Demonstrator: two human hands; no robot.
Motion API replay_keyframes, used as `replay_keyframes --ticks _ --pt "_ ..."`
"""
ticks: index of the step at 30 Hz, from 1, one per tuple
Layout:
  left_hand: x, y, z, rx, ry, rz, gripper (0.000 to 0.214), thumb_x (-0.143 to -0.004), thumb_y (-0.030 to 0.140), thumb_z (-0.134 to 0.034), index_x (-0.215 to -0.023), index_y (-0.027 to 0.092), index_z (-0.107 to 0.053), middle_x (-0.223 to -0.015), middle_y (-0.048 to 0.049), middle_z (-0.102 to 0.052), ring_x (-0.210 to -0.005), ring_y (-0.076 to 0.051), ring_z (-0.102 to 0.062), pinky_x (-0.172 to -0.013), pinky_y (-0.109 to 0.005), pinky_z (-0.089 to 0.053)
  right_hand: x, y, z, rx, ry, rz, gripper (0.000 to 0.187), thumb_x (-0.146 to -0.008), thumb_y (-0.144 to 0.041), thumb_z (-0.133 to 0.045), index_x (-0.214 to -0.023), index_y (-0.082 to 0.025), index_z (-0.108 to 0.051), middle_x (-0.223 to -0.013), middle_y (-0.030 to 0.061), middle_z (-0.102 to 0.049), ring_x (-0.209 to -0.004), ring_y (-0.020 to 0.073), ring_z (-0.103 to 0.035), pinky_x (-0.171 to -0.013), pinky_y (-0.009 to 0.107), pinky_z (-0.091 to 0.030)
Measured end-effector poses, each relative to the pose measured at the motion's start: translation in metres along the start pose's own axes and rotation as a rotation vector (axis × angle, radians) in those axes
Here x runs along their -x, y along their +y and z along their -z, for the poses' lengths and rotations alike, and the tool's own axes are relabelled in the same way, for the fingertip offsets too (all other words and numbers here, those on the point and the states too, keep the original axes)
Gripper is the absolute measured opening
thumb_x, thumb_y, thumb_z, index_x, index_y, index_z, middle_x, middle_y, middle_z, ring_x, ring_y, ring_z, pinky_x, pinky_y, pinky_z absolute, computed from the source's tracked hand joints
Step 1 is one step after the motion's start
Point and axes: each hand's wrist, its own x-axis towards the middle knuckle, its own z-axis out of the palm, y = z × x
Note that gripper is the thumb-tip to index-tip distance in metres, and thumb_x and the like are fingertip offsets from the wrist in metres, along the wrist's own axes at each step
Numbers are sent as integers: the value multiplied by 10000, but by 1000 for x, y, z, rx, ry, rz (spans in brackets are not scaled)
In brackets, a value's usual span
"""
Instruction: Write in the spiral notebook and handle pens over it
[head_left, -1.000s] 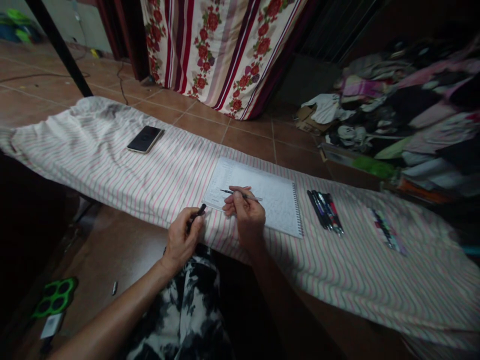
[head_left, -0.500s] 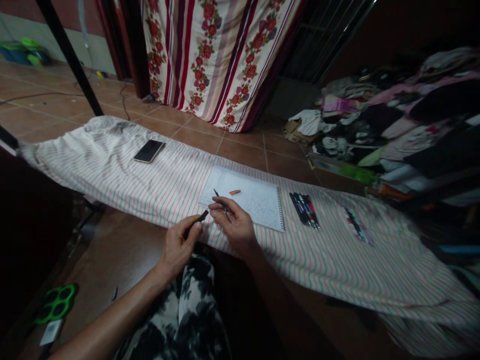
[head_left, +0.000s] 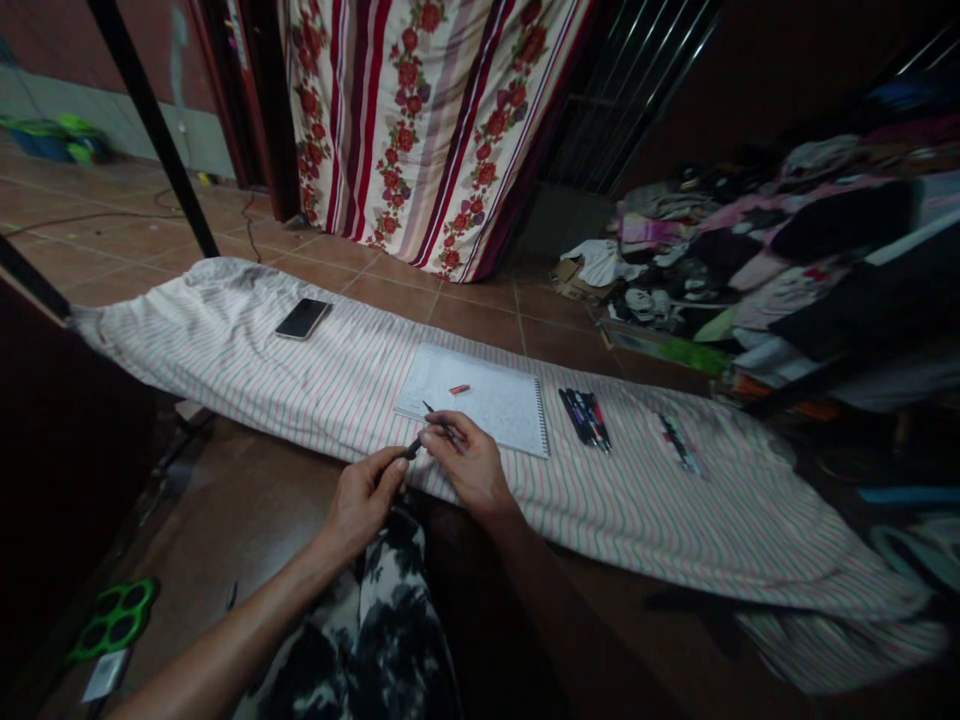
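My left hand (head_left: 373,492) is closed around a short black pen-like piece (head_left: 412,449), whose far end points toward my right fingertips. My right hand (head_left: 469,462) holds a slim dark pen (head_left: 444,428) across its fingers, the pointed end tilted up to the left. Its thumb and index finger meet at the end of the black piece; whether they grip it is unclear. Both hands hover at the near edge of a spiral notebook (head_left: 502,398) with a written page. On that page lies a small orange piece (head_left: 459,390).
Several pens (head_left: 586,420) lie side by side right of the notebook, with another small bunch of pens (head_left: 679,444) farther right. A phone (head_left: 303,319) rests at the left on the striped cloth (head_left: 360,370). Piled clothes (head_left: 750,250) are at the back right; a floral curtain (head_left: 427,130) hangs behind.
My hands have come together, and the right fingertips now meet the end of the black piece. The view has shifted slightly.
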Motion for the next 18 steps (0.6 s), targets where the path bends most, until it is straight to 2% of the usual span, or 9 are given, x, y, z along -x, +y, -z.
replay_keyframes --ticks 5,12,18 --pt "4 7 0 194 -63 87 358 -812 398 -467 -1000 128 -608 -575 33 -518 -472 -96 -439 -454 -204 -336 5 -6 -1 -11 -2 27 205 -688 -254 -659 -875 -200 -595 -744 -16 -592 -761 117 -583 -765 263 -471" --pt "12 17 7 294 30 125 326 -710 370 -600 -926 125 -602 -578 25 -564 -487 -109 -467 -488 -223 -365 14 -14 -2 33 -104 98 255 -733 -240 -622 -981 -206 -574 -887 30 -644 -866 135 -602 -848 309 -458" --pt "25 25 14 536 62 158 314 -683 362 -655 -894 133 -621 -634 5 -614 -536 -109 -510 -541 -222 -381 23 -22 2 110 -180 228 384 -790 -175 -517 -1169 -225 -481 -1095 84 -596 -1015 165 -577 -860 341 -480"
